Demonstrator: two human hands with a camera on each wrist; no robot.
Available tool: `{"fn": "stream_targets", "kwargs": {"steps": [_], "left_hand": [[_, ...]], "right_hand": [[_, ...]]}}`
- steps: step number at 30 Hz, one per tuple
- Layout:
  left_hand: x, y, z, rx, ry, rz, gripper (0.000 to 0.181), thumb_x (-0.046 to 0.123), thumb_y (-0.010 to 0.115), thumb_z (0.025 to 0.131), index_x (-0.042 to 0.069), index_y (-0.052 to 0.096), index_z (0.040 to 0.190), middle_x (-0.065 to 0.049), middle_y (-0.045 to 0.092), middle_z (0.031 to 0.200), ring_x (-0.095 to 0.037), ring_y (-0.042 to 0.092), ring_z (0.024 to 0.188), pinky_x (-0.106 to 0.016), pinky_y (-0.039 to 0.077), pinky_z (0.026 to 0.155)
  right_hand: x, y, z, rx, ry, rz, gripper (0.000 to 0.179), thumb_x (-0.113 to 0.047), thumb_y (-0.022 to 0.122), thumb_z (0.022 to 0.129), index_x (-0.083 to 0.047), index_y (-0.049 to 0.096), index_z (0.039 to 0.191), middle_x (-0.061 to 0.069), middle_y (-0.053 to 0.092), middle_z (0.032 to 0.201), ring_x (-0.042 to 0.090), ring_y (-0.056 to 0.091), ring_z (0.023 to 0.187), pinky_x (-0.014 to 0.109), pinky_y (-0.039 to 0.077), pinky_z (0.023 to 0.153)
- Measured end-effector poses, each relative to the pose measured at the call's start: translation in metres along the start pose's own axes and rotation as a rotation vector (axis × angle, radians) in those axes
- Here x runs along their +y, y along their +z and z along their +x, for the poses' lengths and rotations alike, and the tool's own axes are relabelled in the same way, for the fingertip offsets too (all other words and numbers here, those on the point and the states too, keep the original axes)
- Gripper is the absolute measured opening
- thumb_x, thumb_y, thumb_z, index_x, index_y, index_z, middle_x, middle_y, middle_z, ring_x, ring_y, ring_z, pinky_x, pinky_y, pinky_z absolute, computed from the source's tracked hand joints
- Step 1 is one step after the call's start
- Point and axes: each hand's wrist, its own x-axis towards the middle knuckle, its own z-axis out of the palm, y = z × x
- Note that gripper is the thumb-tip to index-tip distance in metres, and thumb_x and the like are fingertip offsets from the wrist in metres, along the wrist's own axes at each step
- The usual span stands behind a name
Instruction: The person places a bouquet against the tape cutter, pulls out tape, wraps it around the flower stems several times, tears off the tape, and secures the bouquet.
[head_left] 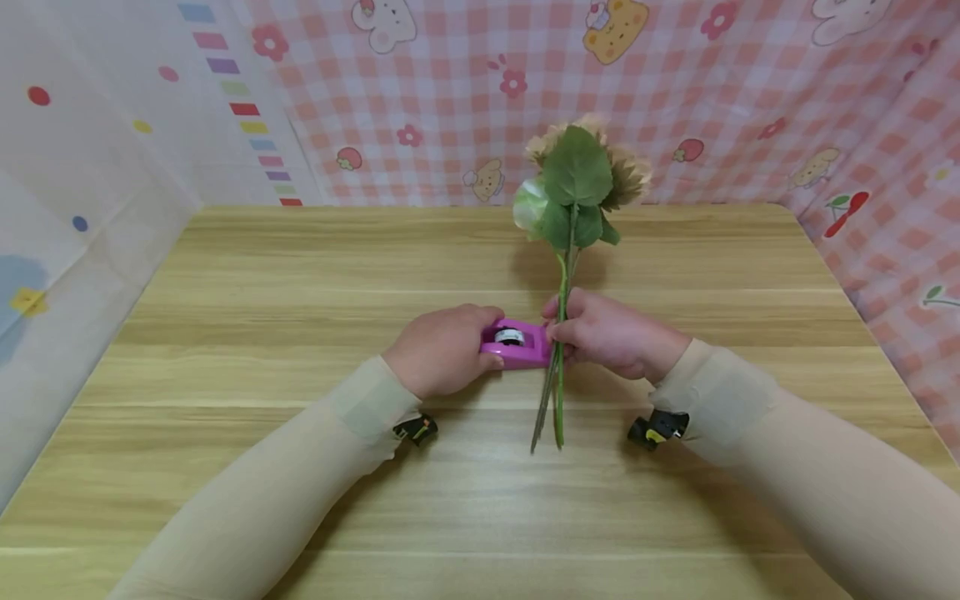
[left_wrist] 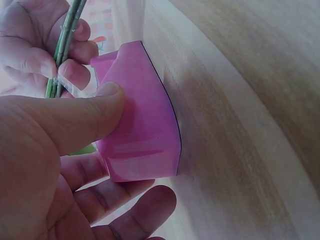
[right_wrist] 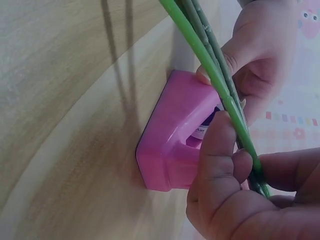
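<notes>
A pink tape dispenser (head_left: 528, 357) stands on the wooden table, a small roll of tape (head_left: 510, 337) seated in its hollow. My left hand (head_left: 442, 348) grips its left end, thumb pressed on the near side in the left wrist view. At its other end, my right hand (head_left: 611, 333) pinches several green stems (right_wrist: 220, 75) between thumb and fingers. Those stems belong to an upright bunch of flowers, with a broad green leaf (head_left: 577, 167), a whitish bloom (head_left: 529, 207) and beige blooms (head_left: 630, 178) at the top. The stems cross in front of the dispenser's right end.
The wood-grain table (head_left: 300, 275) runs back to a pink checked cloth (head_left: 450, 92). A white dotted cloth (head_left: 97, 150) hangs on the left. Small black cameras (head_left: 660, 427) are strapped under both sleeved wrists.
</notes>
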Motion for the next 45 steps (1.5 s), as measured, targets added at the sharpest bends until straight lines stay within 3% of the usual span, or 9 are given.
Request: {"fn": "stream_targets", "kwargs": {"steps": [4,7,17,22,25,33,38,45], "left_hand": [[0.0007,-0.0007,-0.0008,-0.002,-0.005,-0.001,0.062,0.048,0.07,0.099,0.019,0.055,0.152,-0.004,0.07,0.131,-0.026,0.07,0.114,-0.047,0.058,0.098],[0.0013,-0.001,-0.0011,-0.005,-0.006,-0.001,0.063,0.048,0.07,0.1,0.018,0.054,0.153,-0.005,0.07,0.132,-0.026,0.07,0.116,-0.047,0.058,0.099],[0.0021,-0.0022,-0.0016,-0.009,-0.015,-0.001,0.066,0.047,0.069,0.1,0.017,0.051,0.156,-0.007,0.067,0.141,-0.029,0.067,0.126,-0.048,0.055,0.106],[0.0018,-0.0019,-0.0017,-0.011,-0.012,-0.002,0.064,0.046,0.07,0.1,0.018,0.052,0.155,-0.006,0.068,0.138,-0.028,0.068,0.123,-0.048,0.056,0.103],[0.0017,-0.0017,-0.0015,-0.009,-0.008,-0.004,0.062,0.046,0.07,0.1,0.018,0.054,0.152,-0.005,0.07,0.135,-0.026,0.069,0.119,-0.047,0.057,0.101],[0.0012,-0.0016,-0.0013,-0.004,-0.011,-0.023,0.06,0.045,0.071,0.099,0.018,0.055,0.152,-0.004,0.071,0.132,-0.024,0.07,0.115,-0.045,0.058,0.097],[0.0012,-0.0016,-0.001,-0.006,-0.012,-0.025,0.061,0.044,0.07,0.1,0.018,0.055,0.152,-0.004,0.07,0.133,-0.024,0.07,0.116,-0.046,0.058,0.098],[0.0011,-0.0016,-0.001,-0.006,-0.012,-0.02,0.061,0.045,0.07,0.1,0.018,0.054,0.153,-0.005,0.069,0.138,-0.027,0.068,0.124,-0.048,0.057,0.102]], "right_hand": [[0.001,-0.0009,-0.0001,0.013,0.006,0.012,0.041,0.001,0.046,0.107,0.017,0.034,0.143,0.023,0.055,0.123,0.016,0.063,0.086,0.026,0.059,0.08],[0.0024,-0.0014,0.0003,0.035,0.011,0.028,0.035,0.002,0.047,0.107,0.016,0.037,0.138,0.025,0.054,0.125,0.016,0.065,0.088,0.025,0.06,0.08],[0.005,-0.0026,-0.0001,0.032,-0.013,0.098,0.009,0.005,0.047,0.104,0.006,0.046,0.113,0.014,0.057,0.107,0.013,0.062,0.082,0.025,0.057,0.077],[0.0053,-0.0047,0.0011,0.046,-0.011,0.04,0.009,0.003,0.052,0.104,0.006,0.05,0.112,0.0,0.055,0.087,0.012,0.048,0.073,0.025,0.045,0.068],[0.0054,-0.0052,0.002,0.049,-0.006,0.033,0.009,0.002,0.052,0.104,0.005,0.051,0.112,-0.002,0.05,0.083,0.013,0.041,0.07,0.026,0.039,0.064],[0.002,-0.0051,0.0027,0.031,0.04,0.127,0.008,0.004,0.049,0.102,0.003,0.049,0.11,0.003,0.052,0.09,0.016,0.048,0.079,0.026,0.047,0.071],[0.0013,-0.0067,0.0045,-0.015,0.047,0.186,0.005,0.004,0.049,0.1,-0.001,0.051,0.1,0.001,0.052,0.082,0.014,0.051,0.074,0.024,0.049,0.068],[0.0059,-0.0085,0.0084,-0.047,0.036,0.225,0.026,-0.003,0.061,0.102,-0.01,0.051,0.079,-0.002,0.058,0.071,0.011,0.054,0.065,0.021,0.051,0.063]]}}
